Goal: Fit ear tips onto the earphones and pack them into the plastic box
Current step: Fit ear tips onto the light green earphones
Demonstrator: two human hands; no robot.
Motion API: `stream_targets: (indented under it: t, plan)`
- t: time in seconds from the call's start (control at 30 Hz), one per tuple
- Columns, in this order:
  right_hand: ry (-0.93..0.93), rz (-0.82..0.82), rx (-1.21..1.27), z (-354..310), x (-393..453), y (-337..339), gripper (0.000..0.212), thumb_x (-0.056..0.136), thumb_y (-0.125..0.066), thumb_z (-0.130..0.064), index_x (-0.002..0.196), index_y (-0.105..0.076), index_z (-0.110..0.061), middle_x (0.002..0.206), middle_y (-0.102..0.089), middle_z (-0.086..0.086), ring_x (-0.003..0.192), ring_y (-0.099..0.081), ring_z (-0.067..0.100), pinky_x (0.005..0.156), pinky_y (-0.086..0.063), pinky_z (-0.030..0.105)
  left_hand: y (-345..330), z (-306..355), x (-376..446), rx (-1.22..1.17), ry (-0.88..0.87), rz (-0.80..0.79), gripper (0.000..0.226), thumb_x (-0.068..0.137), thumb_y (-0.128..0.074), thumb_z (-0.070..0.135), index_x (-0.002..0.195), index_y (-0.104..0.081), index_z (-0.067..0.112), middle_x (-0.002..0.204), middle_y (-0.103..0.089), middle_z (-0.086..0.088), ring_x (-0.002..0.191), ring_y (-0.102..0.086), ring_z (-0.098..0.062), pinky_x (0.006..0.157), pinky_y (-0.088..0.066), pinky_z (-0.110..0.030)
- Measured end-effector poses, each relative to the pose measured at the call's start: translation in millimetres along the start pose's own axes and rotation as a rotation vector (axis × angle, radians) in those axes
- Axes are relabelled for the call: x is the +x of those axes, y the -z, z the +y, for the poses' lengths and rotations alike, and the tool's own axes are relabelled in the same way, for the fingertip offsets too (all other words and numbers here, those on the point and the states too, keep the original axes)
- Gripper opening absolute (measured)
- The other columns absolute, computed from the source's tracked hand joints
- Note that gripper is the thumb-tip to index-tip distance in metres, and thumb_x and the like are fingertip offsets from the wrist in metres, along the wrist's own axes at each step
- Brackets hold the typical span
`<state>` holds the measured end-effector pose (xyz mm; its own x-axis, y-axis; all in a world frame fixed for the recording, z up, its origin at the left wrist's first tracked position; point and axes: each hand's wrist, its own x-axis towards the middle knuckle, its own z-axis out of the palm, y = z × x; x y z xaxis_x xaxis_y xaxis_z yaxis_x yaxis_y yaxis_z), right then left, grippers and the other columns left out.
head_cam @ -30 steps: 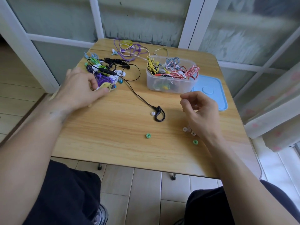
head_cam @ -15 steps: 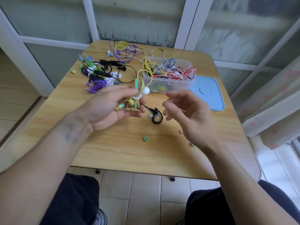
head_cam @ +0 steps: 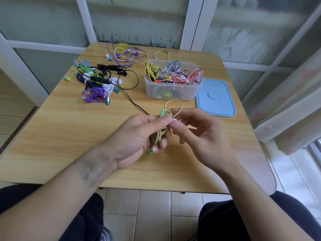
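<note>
the left hand (head_cam: pixel 137 136), at the pile a second ago, now grips a coiled yellow earphone bundle (head_cam: pixel 162 129) mid-frame; the right hand (head_cam: pixel 199 134) pinches a white ear tip (head_cam: pixel 174 120) against it, so fitting has begun.

You had soft, bright daylight coming through the frosted windows (head_cam: pixel 135 20) ahead; shadows on the tabletop (head_cam: pixel 69 136) stayed faint. The wide lens bowed the frame's edges, and your fingertips were slightly blurred.
</note>
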<state>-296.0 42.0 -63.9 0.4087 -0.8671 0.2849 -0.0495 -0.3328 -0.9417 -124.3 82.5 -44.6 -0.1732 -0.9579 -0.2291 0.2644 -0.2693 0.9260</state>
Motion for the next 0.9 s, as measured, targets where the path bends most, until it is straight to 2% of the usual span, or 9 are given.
stream_targets:
  t: [0.07,0.13,0.23,0.37,0.5,0.6,0.7,0.8,0.9]
  plan:
    - [-0.015,0.018,0.001,1.2,-2.3,2.3,0.011,0.088,-0.072,-0.016,0.098,-0.074,-0.012,0.088,-0.075,0.001,0.073,-0.067,0.019,0.060,-0.055,0.039,-1.4,-1.8,-0.4,0.014,-0.010,0.042,0.027,0.089,-0.057,0.029,0.088,-0.064,0.003,0.070,-0.058,-0.007,0.054,-0.053,-0.015,0.043,-0.038,-0.020]
    - [-0.027,0.016,-0.004,2.8,-4.2,3.0,0.008,0.088,-0.073,-0.011,0.095,-0.075,-0.012,0.093,-0.076,0.000,0.076,-0.070,0.019,0.064,-0.058,0.041,-2.4,-4.6,-0.7,0.012,-0.029,0.072,0.027,0.092,-0.055,0.028,0.087,-0.062,0.003,0.069,-0.059,-0.009,0.055,-0.056,-0.017,0.045,-0.043,-0.021]
    - [-0.034,0.001,-0.010,4.8,-5.2,4.6,0.007,0.088,-0.072,-0.011,0.095,-0.073,-0.013,0.099,-0.076,-0.001,0.083,-0.073,0.022,0.071,-0.060,0.044,-4.7,-6.4,-1.5,-0.063,-0.019,0.069,0.031,0.096,-0.050,0.026,0.097,-0.061,-0.003,0.071,-0.061,-0.013,0.061,-0.060,-0.023,0.050,-0.049,-0.024]
    - [-0.063,0.025,-0.032,4.5,-5.1,13.5,0.007,0.088,-0.074,-0.010,0.095,-0.072,-0.013,0.091,-0.076,0.002,0.079,-0.073,0.019,0.072,-0.057,0.037,-5.5,-0.3,-3.2,-0.234,0.063,-0.052,0.041,0.094,-0.045,0.025,0.109,-0.057,-0.011,0.085,-0.064,-0.023,0.068,-0.063,-0.029,0.057,-0.055,-0.031]
    - [-0.038,0.067,-0.054,2.8,-4.5,19.0,0.009,0.085,-0.072,-0.014,0.093,-0.072,-0.018,0.090,-0.075,-0.001,0.083,-0.072,0.018,0.078,-0.058,0.035,-1.3,3.2,-5.5,-0.332,0.120,-0.189,0.044,0.089,-0.042,0.014,0.120,-0.054,-0.015,0.106,-0.063,-0.032,0.091,-0.066,-0.041,0.079,-0.058,-0.040]
    - [-0.056,0.045,-0.054,1.5,-5.2,22.2,0.008,0.084,-0.070,-0.016,0.091,-0.072,-0.018,0.087,-0.075,0.001,0.080,-0.072,0.022,0.076,-0.058,0.039,0.0,-1.1,-4.9,-0.231,0.074,-0.201,0.042,0.087,-0.050,0.002,0.128,-0.050,-0.007,0.113,-0.063,-0.034,0.099,-0.065,-0.044,0.086,-0.057,-0.044]
    - [-0.122,-0.038,-0.002,0.3,-6.3,24.2,0.017,0.080,-0.074,-0.019,0.096,-0.071,-0.016,0.090,-0.073,0.004,0.081,-0.069,0.018,0.071,-0.058,0.039,-0.6,-6.3,-4.1,-0.178,0.061,-0.181,0.044,0.087,-0.053,0.005,0.130,-0.047,0.001,0.117,-0.064,-0.028,0.099,-0.067,-0.042,0.088,-0.055,-0.047]
    - [-0.120,-0.049,-0.047,3.0,-7.2,22.3,0.020,0.082,-0.073,-0.018,0.101,-0.070,-0.012,0.093,-0.072,0.002,0.077,-0.069,0.015,0.069,-0.055,0.031,-4.2,-7.6,-3.9,-0.210,0.060,-0.166,0.039,0.086,-0.055,0.007,0.124,-0.048,0.007,0.117,-0.064,-0.028,0.096,-0.068,-0.040,0.087,-0.055,-0.050]
    - [-0.028,0.026,-0.140,1.3,-9.4,19.2,0.014,0.085,-0.071,-0.022,0.100,-0.070,-0.020,0.094,-0.071,-0.006,0.082,-0.067,0.012,0.072,-0.053,0.033,-8.7,-5.8,-4.0,-0.324,0.045,-0.164,0.036,0.086,-0.056,0.007,0.120,-0.046,0.013,0.112,-0.064,-0.028,0.098,-0.067,-0.040,0.084,-0.056,-0.048]
